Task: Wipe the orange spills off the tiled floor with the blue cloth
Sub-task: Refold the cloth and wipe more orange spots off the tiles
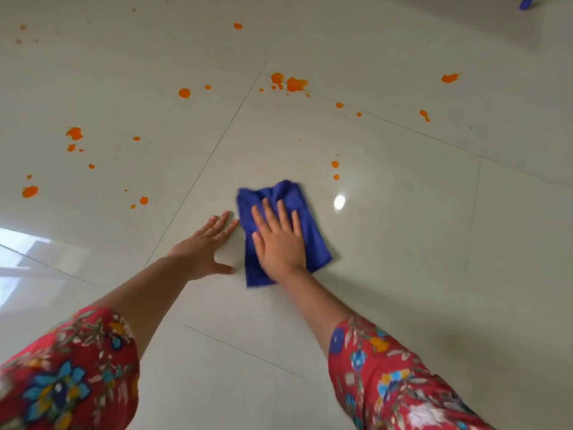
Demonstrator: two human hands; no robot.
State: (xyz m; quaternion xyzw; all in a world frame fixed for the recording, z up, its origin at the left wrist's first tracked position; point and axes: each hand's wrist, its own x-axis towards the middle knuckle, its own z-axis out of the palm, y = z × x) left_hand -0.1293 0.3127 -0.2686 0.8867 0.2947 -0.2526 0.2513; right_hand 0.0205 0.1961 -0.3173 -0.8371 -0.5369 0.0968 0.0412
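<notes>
Progress looked early: orange spills (pixel 294 83) lay scattered across tiled floor (pixel 403 228) from 9 through 2 o'clock of blue cloth (pixel 297 209), none visibly wiped. Cloth lay flat mid-tile, right hand (pixel 279 240) pressed on it, fingers (pixel 269 212) spread, palm down, gripping nothing. Left hand (pixel 204 246) braced flat on bare tile at cloth's 9 o'clock, fingers open, empty. Nearest drops (pixel 335 164) sat at 1 o'clock. Open floor all round; grout lines only edges.
</notes>
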